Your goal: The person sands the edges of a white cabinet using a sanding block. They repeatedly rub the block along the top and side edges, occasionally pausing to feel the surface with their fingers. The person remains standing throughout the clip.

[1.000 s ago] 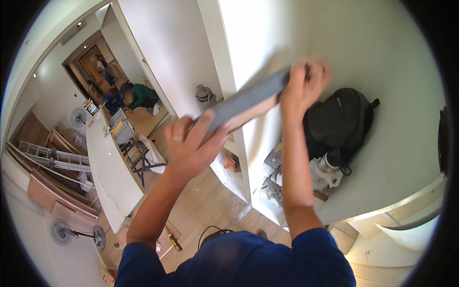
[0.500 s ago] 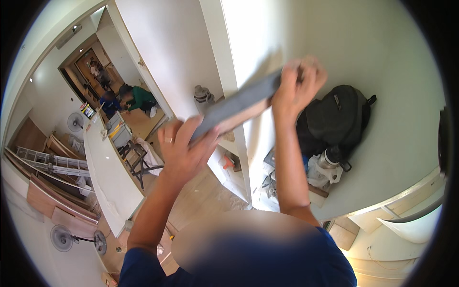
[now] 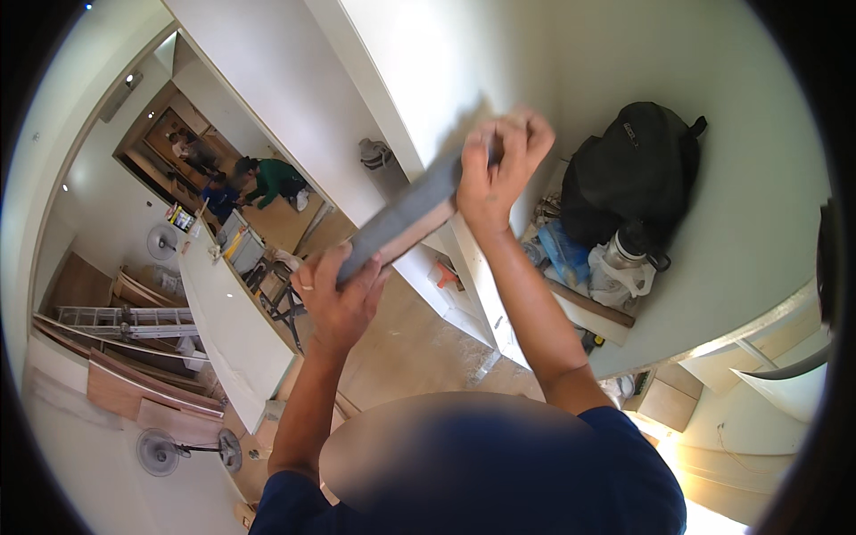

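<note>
Gripping a grey-faced bar [image 3: 399, 219] at opposite ends, both hands are closed: the left hand [image 3: 337, 301] at the lower end, the right hand [image 3: 501, 171] at the upper end. The bar slants before a white wall [image 3: 437, 62], left of a black backpack [image 3: 629, 169]. Contact between bar and wall cannot be determined.

Long grey block [image 3: 401, 218] bars direct path between left hand [image 3: 334, 299] and right hand [image 3: 501, 174]. Open air below block, between forearms [image 3: 544, 308], down to floor [image 3: 415, 352]. White partition edge [image 3: 373, 89] stands beyond block, limits forward reach. Right side: gap between right hand and black backpack [image 3: 633, 165]; bottle [image 3: 627, 251], plastic bag [image 3: 613, 282] obstruct lower down. Left side: open space between left hand and white desk [image 3: 230, 321].
</note>
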`<action>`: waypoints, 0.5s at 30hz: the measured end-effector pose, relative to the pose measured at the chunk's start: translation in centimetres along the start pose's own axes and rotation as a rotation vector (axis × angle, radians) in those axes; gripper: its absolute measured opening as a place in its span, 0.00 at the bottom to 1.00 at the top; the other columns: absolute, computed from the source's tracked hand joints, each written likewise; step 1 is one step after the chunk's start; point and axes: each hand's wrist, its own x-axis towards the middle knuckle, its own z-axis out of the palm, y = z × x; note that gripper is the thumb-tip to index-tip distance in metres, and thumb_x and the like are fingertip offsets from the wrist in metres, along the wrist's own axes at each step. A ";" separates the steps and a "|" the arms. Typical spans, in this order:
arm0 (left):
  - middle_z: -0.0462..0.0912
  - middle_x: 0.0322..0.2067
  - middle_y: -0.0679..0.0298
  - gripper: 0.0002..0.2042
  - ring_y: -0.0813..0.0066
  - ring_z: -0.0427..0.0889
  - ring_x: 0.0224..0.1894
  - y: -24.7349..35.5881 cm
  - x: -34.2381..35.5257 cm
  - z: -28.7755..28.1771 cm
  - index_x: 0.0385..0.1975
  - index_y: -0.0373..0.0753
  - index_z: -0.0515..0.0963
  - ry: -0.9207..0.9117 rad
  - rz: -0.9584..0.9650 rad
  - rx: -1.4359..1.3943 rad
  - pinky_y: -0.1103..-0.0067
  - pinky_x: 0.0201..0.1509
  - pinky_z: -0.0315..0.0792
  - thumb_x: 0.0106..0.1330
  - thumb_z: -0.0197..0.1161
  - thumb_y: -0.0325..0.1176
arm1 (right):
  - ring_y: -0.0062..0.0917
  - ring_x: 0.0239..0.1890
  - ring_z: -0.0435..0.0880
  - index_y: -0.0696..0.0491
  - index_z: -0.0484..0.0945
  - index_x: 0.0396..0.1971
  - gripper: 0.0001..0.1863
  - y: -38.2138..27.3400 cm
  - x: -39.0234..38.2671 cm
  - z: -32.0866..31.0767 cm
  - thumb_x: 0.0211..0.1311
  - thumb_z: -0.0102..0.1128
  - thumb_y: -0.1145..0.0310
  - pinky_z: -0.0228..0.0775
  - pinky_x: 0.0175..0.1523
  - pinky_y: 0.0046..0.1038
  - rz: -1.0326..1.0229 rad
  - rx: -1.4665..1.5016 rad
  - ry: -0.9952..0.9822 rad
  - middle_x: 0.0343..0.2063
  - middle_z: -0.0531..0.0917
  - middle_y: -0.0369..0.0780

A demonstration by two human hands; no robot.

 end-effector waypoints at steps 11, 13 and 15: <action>0.78 0.61 0.55 0.24 0.52 0.77 0.58 1.5 4.5 -1.1 0.52 0.49 0.88 0.005 0.014 0.001 0.59 0.60 0.70 0.54 0.85 0.36 | 0.44 0.55 0.77 0.55 0.85 0.42 0.13 0.2 4.3 -0.1 0.57 0.70 0.69 0.74 0.55 0.38 -0.013 -0.003 0.019 0.58 0.72 0.53; 0.78 0.61 0.55 0.23 0.52 0.76 0.59 1.6 1.3 -0.6 0.52 0.48 0.88 -0.034 -0.022 -0.003 0.58 0.60 0.70 0.54 0.85 0.37 | 0.47 0.53 0.76 0.55 0.83 0.40 0.12 0.2 1.6 -1.0 0.55 0.68 0.72 0.73 0.53 0.40 0.057 0.049 -0.005 0.58 0.70 0.55; 0.78 0.61 0.55 0.23 0.52 0.76 0.58 1.2 1.6 -0.3 0.51 0.48 0.89 -0.036 -0.023 0.012 0.58 0.60 0.70 0.54 0.85 0.37 | 0.47 0.54 0.76 0.55 0.84 0.40 0.12 0.4 1.1 0.0 0.55 0.68 0.73 0.73 0.54 0.39 0.169 0.128 -0.034 0.59 0.68 0.55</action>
